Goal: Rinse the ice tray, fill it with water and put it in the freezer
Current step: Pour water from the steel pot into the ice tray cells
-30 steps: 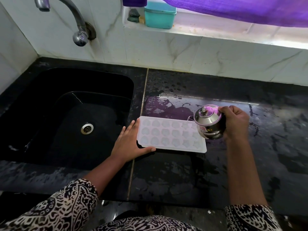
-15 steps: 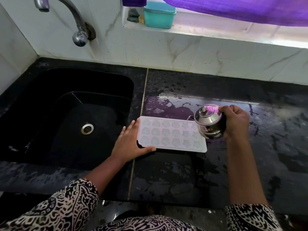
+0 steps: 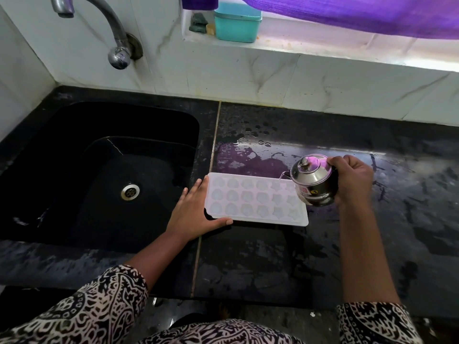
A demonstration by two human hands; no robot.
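A white ice tray (image 3: pixel 253 198) with several shaped cells lies flat on the wet black counter (image 3: pixel 273 256), just right of the sink. My left hand (image 3: pixel 192 214) rests against its left end, fingers along the edge and thumb under the near corner. My right hand (image 3: pixel 352 180) grips a small lidded steel pot (image 3: pixel 314 181), tilted left so its thin spout hangs over the tray's far right corner. A fine stream of water is hard to make out at the spout.
A black sink (image 3: pixel 99 175) with a steel drain (image 3: pixel 130 191) lies to the left, under a curved steel tap (image 3: pixel 109 28). A teal box (image 3: pixel 237 22) sits on the white sill beneath a purple cloth (image 3: pixel 360 13). Water drops pool behind the tray.
The pot has shifted very slightly up and back over the tray's right end. My left hand and the tray have stayed in place.
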